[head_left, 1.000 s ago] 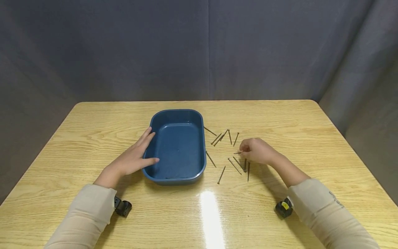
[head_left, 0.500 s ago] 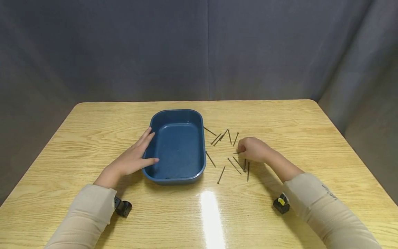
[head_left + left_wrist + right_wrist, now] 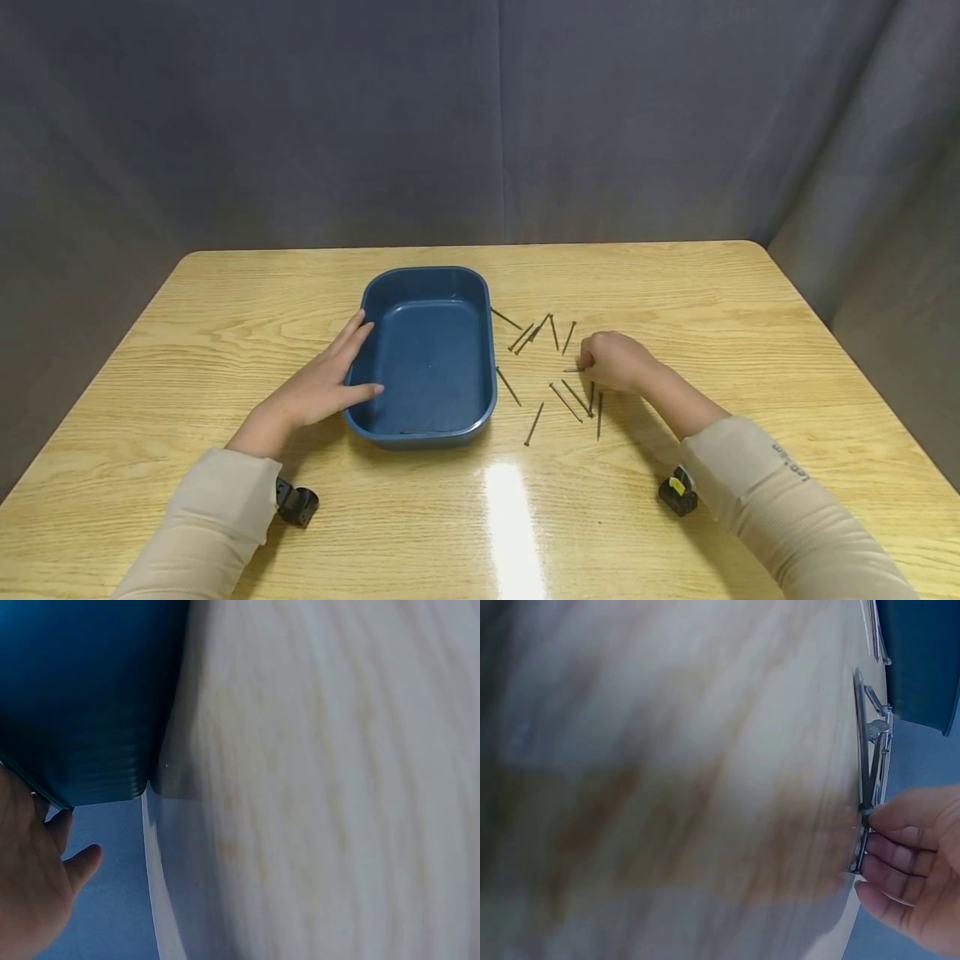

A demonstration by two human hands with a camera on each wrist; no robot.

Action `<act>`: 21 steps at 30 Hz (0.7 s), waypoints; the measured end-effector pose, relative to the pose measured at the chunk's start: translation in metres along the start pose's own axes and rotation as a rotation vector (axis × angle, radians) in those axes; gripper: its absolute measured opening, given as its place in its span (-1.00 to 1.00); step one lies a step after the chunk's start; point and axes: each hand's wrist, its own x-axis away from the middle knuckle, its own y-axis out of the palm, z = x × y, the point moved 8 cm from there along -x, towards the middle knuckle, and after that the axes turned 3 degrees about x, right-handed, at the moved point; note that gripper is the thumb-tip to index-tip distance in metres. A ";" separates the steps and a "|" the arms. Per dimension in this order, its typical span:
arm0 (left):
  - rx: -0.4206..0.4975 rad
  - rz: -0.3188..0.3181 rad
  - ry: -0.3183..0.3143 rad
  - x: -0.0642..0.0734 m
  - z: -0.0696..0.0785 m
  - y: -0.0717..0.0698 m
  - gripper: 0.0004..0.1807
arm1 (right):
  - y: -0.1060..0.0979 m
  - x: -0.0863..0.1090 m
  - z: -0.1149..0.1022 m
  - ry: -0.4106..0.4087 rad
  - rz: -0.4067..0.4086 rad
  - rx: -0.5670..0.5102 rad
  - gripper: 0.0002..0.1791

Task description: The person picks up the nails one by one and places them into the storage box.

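My left hand (image 3: 318,387) rests on the left rim of a dark blue plastic tub (image 3: 429,354), fingers spread and thumb reaching over the edge. In the left wrist view, the fingertips meet the outside of the tub (image 3: 90,697). To the right of the tub, my right hand (image 3: 618,362) is low over the table with its fingers curled at a nail (image 3: 573,370), whose other end pokes out to the left. The right wrist view shows thumb and fingertips (image 3: 881,817) right at the metal shafts.
Several loose nails lie between the tub and my right hand, among them one nail (image 3: 534,423) nearest me and a crossed group (image 3: 532,333) farther back. A grey curtain (image 3: 480,125) hangs behind the wooden table (image 3: 375,533).
My right hand shifted slightly left, then back right, so more of the nail shows than half a second ago. The nail, the tub and my left hand stayed in place.
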 end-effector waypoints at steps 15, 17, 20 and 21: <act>0.002 -0.004 -0.007 0.000 0.000 0.001 -0.09 | -0.001 -0.001 0.002 0.005 0.008 0.009 -0.84; 0.003 -0.001 -0.008 0.000 0.000 0.001 -0.10 | -0.003 -0.001 0.002 -0.006 0.028 0.010 -0.88; 0.002 -0.001 -0.008 0.000 0.000 0.000 -0.10 | -0.006 -0.002 0.000 -0.031 0.053 -0.010 -0.91; 0.002 -0.001 -0.007 0.000 0.000 0.000 -0.10 | -0.007 -0.002 -0.001 -0.039 0.057 -0.024 -0.91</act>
